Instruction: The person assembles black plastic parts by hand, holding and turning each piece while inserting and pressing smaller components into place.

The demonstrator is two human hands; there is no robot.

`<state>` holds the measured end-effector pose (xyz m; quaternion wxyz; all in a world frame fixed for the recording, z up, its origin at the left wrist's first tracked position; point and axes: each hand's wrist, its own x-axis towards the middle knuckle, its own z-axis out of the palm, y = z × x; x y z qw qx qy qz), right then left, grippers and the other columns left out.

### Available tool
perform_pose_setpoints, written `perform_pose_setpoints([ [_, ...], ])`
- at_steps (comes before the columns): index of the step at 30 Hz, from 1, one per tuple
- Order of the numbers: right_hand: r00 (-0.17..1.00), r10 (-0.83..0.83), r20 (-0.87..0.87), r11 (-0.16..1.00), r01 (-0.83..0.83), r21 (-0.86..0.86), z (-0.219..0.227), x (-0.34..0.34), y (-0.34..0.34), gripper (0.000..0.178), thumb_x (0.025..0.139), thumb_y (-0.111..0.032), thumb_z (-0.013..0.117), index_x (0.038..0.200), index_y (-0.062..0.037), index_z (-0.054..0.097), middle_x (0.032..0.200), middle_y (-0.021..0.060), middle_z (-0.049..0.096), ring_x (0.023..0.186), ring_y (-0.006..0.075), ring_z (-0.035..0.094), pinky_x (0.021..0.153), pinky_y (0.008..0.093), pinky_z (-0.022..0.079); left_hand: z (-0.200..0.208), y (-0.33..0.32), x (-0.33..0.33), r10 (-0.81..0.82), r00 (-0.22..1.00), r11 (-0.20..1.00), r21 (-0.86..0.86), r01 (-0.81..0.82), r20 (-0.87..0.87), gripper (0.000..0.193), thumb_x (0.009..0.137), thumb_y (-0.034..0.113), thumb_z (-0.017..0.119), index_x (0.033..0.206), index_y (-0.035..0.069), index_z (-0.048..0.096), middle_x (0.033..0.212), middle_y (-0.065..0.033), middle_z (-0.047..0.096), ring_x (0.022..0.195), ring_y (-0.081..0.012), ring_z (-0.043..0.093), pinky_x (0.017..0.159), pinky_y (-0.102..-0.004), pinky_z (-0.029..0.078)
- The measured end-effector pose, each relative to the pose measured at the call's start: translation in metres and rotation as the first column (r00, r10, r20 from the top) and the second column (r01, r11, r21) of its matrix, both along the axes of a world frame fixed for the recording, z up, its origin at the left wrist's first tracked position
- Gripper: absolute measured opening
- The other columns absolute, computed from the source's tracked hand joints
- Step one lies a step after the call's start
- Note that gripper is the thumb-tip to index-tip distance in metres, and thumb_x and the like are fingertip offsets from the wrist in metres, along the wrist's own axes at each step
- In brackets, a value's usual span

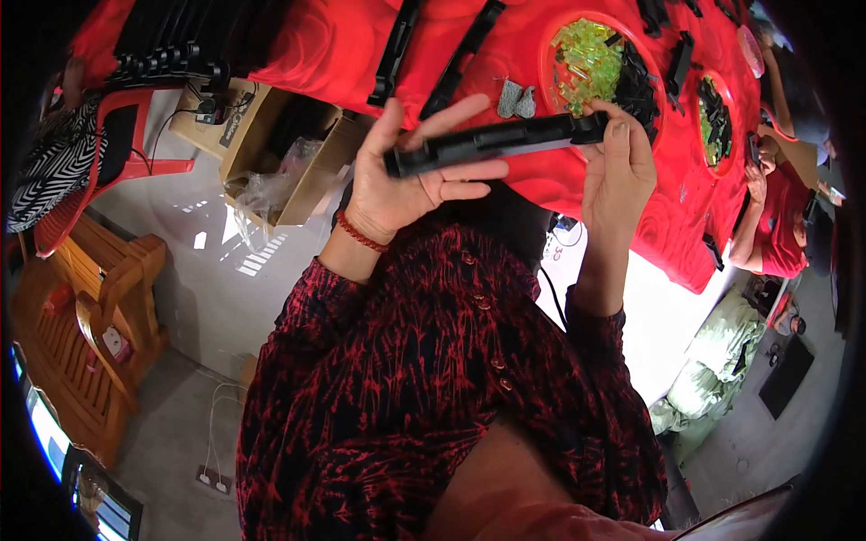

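A long black plastic strip-shaped part [496,142] is held up in front of me, nearly level, its right end a little higher. My right hand [620,162] pinches that right end between thumb and fingers. Under the left end, my left hand [406,167] lies palm up with its fingers spread and not wrapped round the part. Past the hands, two similar black parts, one long strip [394,52] and another [462,59], lie on the red tablecloth [334,45]. A small grey knotted bundle [516,99] rests just beyond the held part.
A round red tray [547,68] holds yellow-green clear pieces and black pieces; a second red tray [704,86] stands farther right. Black parts [171,41] are stacked at far left. Below are a cardboard box [307,194] and a red chair [167,169]. Another person [783,225] sits at right.
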<state>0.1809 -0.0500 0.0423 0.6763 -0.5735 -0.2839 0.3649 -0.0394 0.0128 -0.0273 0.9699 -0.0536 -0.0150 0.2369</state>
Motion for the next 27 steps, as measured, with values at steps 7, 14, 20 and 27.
perform_pose_setpoints([
  [7,0.999,0.022,-0.044,1.0,-0.022,0.012,-0.006,-0.004,-0.018,0.02,0.101,-0.008,0.056,0.116,0.0045,0.058,0.102,0.0053,0.059,0.091,0.0077,0.057,0.087,0.0278,0.055,0.007,0.009,0.002,0.174,0.979,0.963,0.228,-0.146,-0.108,0.126,0.073,0.077,0.064,0.157,0.004,0.003,0.157,-0.0297,0.022,0.133,-0.053,0.041,0.11,-0.0538,0.041],
  [14,1.0,-0.001,0.006,1.0,0.001,0.018,-0.006,0.0,-0.022,0.021,0.1,-0.007,0.057,0.115,0.0068,0.06,0.107,0.0097,0.062,0.093,0.0127,0.062,0.087,0.0288,0.056,0.003,0.012,-0.002,0.088,0.988,0.991,0.108,-0.074,-0.129,0.108,0.086,0.061,0.065,0.156,0.003,0.007,0.158,-0.0292,0.017,0.135,-0.0531,0.038,0.111,-0.0543,0.039],
  [20,0.998,-0.056,0.018,0.998,0.056,0.023,-0.006,0.01,-0.018,0.024,0.101,-0.012,0.057,0.113,0.0068,0.065,0.107,0.0112,0.065,0.093,0.0155,0.066,0.083,0.0278,0.058,-0.008,0.002,-0.012,0.033,0.979,0.985,0.175,0.002,-0.2,0.098,0.087,0.043,0.067,0.152,-0.008,0.015,0.151,-0.0339,0.031,0.135,-0.0536,0.037,0.111,-0.0556,0.038],
  [27,0.971,0.037,0.236,0.996,-0.015,-0.093,0.006,0.006,-0.014,0.023,0.102,-0.013,0.056,0.112,0.0051,0.066,0.107,0.0105,0.066,0.088,0.0122,0.064,0.08,0.0237,0.051,0.021,0.004,-0.009,-0.065,0.871,0.795,0.502,0.34,-0.487,0.07,0.104,0.049,0.036,0.141,-0.01,0.04,0.125,-0.0254,0.062,0.079,-0.0231,0.072,0.058,-0.025,0.058],
])
